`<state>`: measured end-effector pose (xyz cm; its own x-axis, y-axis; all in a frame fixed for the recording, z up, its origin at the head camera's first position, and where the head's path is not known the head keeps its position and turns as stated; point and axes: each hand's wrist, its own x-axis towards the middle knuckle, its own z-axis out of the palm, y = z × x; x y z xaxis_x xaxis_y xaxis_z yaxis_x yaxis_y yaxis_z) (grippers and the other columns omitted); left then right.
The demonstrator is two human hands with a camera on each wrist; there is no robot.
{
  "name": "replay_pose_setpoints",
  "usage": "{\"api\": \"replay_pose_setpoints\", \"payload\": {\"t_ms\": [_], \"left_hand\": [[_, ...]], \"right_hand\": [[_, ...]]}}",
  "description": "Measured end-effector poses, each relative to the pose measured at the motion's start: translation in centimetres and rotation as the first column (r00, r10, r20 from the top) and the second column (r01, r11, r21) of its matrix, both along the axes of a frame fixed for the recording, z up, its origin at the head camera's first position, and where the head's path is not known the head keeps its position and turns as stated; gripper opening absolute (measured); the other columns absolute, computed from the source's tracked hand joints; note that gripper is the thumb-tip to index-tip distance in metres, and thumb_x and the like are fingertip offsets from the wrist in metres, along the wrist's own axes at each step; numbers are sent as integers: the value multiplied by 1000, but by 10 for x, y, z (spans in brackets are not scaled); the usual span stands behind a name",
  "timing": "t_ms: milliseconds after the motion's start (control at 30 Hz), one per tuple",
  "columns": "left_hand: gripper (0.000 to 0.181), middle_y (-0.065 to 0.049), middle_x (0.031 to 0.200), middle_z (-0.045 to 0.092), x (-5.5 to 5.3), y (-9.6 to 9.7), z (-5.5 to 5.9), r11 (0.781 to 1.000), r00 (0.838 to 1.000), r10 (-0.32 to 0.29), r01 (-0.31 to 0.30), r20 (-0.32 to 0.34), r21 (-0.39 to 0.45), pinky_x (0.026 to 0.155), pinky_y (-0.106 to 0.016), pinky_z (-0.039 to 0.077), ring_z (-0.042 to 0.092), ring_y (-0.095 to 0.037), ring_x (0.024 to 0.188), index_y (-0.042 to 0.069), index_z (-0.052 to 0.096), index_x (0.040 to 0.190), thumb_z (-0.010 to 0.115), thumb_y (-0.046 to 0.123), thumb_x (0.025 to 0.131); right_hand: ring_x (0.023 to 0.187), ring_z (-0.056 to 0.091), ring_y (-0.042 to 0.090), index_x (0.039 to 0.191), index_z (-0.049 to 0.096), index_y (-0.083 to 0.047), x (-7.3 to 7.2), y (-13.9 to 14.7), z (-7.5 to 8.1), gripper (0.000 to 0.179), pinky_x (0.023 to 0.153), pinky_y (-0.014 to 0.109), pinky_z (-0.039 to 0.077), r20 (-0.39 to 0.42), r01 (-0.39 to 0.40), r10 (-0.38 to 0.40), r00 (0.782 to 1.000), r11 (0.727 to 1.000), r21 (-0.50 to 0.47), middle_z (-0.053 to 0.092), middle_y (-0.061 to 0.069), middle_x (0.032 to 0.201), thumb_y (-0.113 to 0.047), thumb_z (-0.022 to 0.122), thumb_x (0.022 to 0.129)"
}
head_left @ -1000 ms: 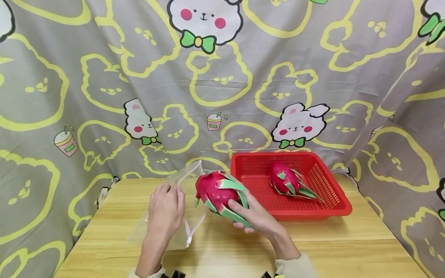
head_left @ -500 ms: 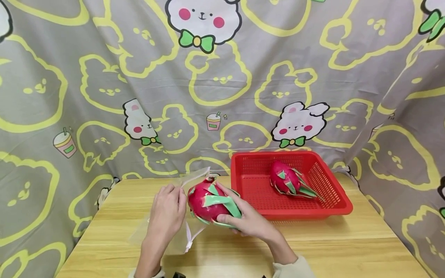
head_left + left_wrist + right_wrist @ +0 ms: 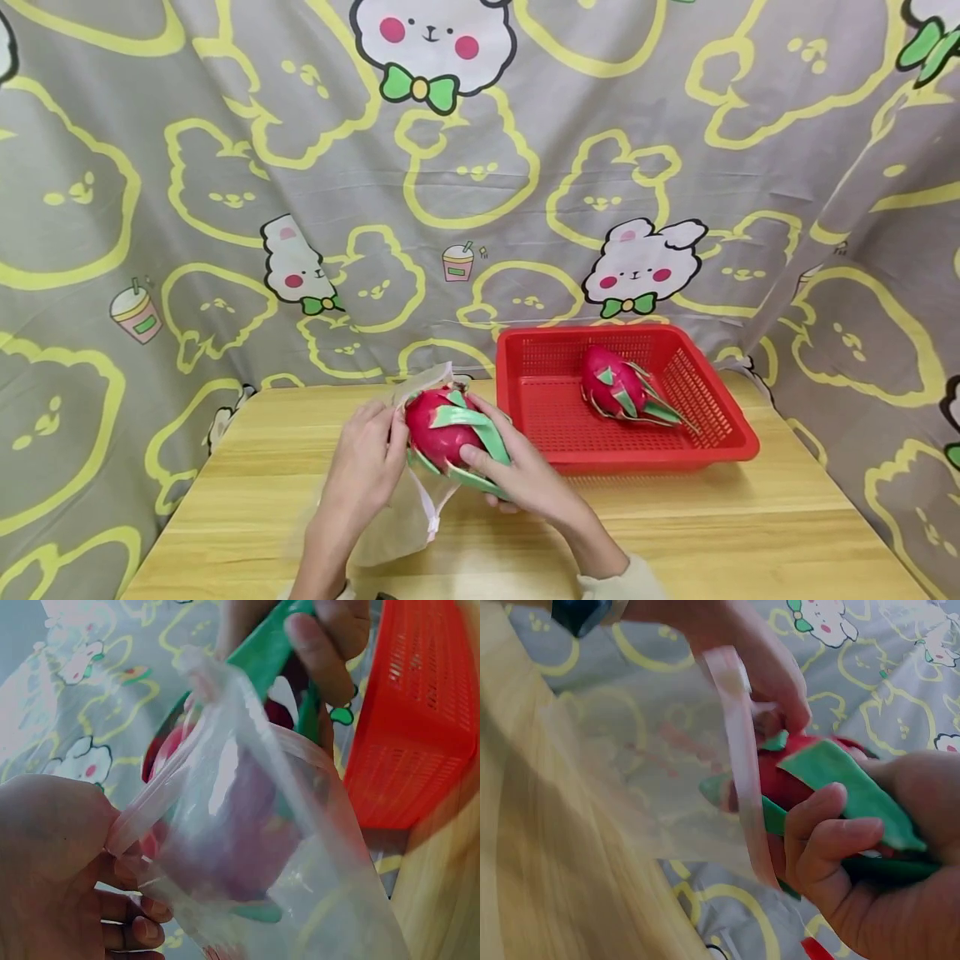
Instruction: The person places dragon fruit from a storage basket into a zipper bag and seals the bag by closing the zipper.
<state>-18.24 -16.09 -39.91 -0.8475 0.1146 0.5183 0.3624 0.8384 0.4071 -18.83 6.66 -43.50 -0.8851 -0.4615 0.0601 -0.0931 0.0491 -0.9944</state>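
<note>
My right hand (image 3: 517, 462) grips a dragon fruit (image 3: 438, 433), pink-red with green scales, by its leafy end. The fruit's other end is at the mouth of a clear zip bag (image 3: 393, 521). In the left wrist view part of the fruit shows through the bag's film (image 3: 330, 870), behind the pinkish zip edge. My left hand (image 3: 367, 450) pinches the bag's rim between thumb and fingers. The slider (image 3: 731, 675) sits at one end of the zip strip in the right wrist view.
A red plastic basket (image 3: 637, 458) with slotted walls stands at the right rear of the wooden table (image 3: 675, 533). Inside it lies a second dragon fruit (image 3: 615, 385). A grey cartoon-print curtain (image 3: 480, 200) hangs behind and at both sides.
The right hand has moved left with the dragon fruit, from beside the bag to its mouth. The bag's zip edge has shifted right around the fruit's end; the left hand keeps its pinch.
</note>
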Motion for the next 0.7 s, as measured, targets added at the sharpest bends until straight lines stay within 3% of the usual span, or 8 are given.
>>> {"api": "replay_pose_setpoints", "payload": {"t_ms": [100,200,333,433,567,700], "left_hand": [[37,1,73,48,-1,4,-2,1000,1000,-4,4,9,-3,77,-40,47,53,-23,80,16,53,67,49,9,103],[37,1,73,48,-1,7,-3,1000,1000,-10,10,0,-5,81,-44,47,53,-25,81,16,52,67,49,8,103],[38,1,72,45,-1,7,-5,1000,1000,-3,3,-10,-5,77,-44,46,53,-26,79,16,50,65,50,7,102],[34,-2,76,52,-2,7,-6,1000,1000,-4,4,-18,-1,89,-49,50,63,-36,98,13,55,68,51,7,102],[31,-8,83,60,-3,7,-6,1000,1000,-14,14,-4,5,109,-55,41,57,-42,126,11,59,72,51,7,102],[34,-8,84,62,-3,8,-6,1000,1000,-18,18,6,3,103,-54,45,62,-38,115,13,55,70,49,9,103]], "right_hand": [[49,54,16,157,32,-36,0,-3,-1,62,41,23,42,119,-23,39,992,991,-132,62,17,113,-36,62,104],[48,55,15,156,32,-29,0,-4,-2,58,41,23,44,228,-33,89,969,971,-239,63,13,93,-39,57,105],[49,62,14,158,24,-31,-3,-6,-4,64,44,24,50,347,-20,128,929,954,-299,69,16,90,-47,55,105],[51,65,15,158,19,-28,-3,-8,-6,63,45,24,52,372,-46,169,913,947,-317,73,25,93,-47,49,106],[53,65,12,153,22,-18,-2,-11,-9,54,45,21,49,342,-99,221,913,935,-340,73,25,93,-44,41,109],[57,60,9,149,27,-16,-2,-18,-13,52,46,17,43,354,-59,212,911,916,-398,73,19,91,-44,42,109]]}}
